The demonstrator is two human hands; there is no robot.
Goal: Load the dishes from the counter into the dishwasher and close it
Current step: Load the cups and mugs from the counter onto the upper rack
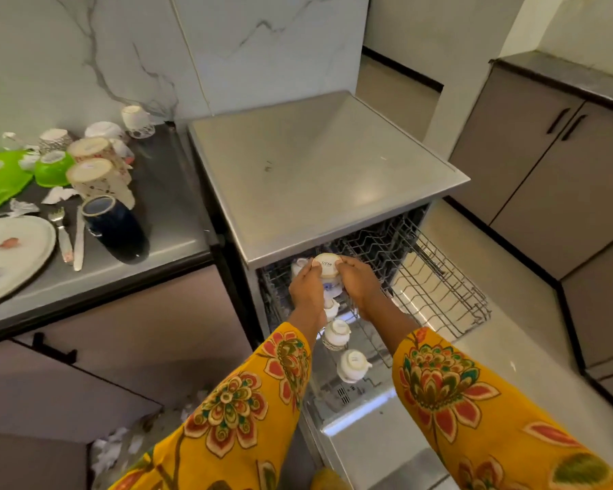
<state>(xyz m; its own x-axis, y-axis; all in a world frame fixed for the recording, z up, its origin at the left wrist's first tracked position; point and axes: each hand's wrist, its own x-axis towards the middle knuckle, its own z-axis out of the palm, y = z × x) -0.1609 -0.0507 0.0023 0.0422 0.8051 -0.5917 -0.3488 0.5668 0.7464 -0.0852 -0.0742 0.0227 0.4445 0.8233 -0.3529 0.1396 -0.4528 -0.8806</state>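
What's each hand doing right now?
Left hand: grips the upside-down white cup over the dishwasher rack.
Right hand: grips the same cup from the other side.

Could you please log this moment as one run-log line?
step: racking cup | hands: left hand and right hand hold upturned white cup | over: upper rack | dishwasher: open | counter: dishes remain
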